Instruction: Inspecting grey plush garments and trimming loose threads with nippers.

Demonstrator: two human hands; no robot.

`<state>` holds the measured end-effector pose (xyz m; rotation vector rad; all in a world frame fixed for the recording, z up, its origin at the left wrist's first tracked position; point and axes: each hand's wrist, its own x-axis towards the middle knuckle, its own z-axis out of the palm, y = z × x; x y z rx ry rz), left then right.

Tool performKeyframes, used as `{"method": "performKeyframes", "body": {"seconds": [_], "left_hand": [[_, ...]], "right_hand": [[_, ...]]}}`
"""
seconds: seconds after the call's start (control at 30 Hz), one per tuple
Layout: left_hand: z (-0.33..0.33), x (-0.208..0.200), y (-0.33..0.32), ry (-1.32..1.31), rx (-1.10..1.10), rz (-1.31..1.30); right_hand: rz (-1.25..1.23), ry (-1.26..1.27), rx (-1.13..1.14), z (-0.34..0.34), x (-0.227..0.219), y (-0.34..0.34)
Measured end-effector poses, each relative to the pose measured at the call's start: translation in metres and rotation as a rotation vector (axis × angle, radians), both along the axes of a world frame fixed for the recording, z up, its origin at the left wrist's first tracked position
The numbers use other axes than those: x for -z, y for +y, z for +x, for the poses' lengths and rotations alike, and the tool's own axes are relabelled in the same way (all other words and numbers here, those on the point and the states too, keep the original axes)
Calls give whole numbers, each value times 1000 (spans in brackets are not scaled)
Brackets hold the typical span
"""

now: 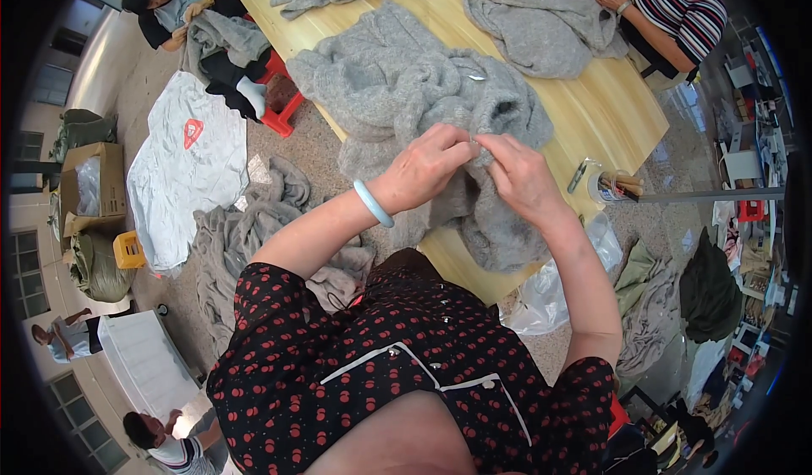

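Note:
My left hand [430,167] and my right hand [524,179] come together over a fuzzy grey knitted garment [372,73]. Thumb and forefinger are pinched on both sides, and the fingertips nearly meet. Whatever lies between them is too small to make out. The garment is bunched up on the wooden table [613,120], and part of it hangs toward me below my hands. A small white label [477,77] shows on its folds. A pale bangle [373,203] circles my left wrist.
A tub of wooden-handled tools [617,187] stands at the table's right corner. More grey knitwear [541,31] lies across the table, by a co-worker in stripes. Another person at the far left handles grey knitwear. Knitted pieces [245,238] heap up at my left.

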<state>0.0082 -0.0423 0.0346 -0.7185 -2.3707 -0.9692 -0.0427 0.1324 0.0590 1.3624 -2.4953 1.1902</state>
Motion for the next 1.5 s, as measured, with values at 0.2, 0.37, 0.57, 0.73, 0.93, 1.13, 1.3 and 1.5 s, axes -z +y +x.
{"method": "performKeyframes", "body": {"seconds": [0.2,0.37,0.57,0.73,0.93,1.13,1.3,1.5], "left_hand": [[1,-4,2,9,-11,-3],[1,3,16,31,-137,68],[-1,12,39,85,-356,153],[6,1,37,-467,-249,632],[-24,2,-5,-706,163,548],[-26,13,-5,-858,218,541],[1,40,19,-741,-23,854],[3,24,19,-583,-262,691]], "right_hand": [[-6,-34,65,2,2,2],[-42,89,151,5,7,-4],[-53,84,256,4,20,-9],[-227,-13,326,-1,22,-3],[-264,-288,203,4,11,1],[15,82,83,7,2,9],[-146,-47,251,5,8,0],[-290,-1071,284,6,34,16]]}}
